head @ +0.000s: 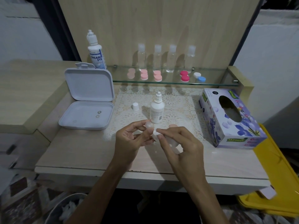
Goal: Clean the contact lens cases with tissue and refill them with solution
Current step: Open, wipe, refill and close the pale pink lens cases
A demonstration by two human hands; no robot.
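White tissue wipes a lens case.
Left hand grips the case; right hand pinches the tissue, near the bottle.

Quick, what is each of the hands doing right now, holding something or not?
Left hand: holds the lens case.
Right hand: pinches a tissue against the case.

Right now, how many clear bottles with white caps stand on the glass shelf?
4, in one row along the glass shelf: first, second, third, fourth, left to right. None looks hidden.
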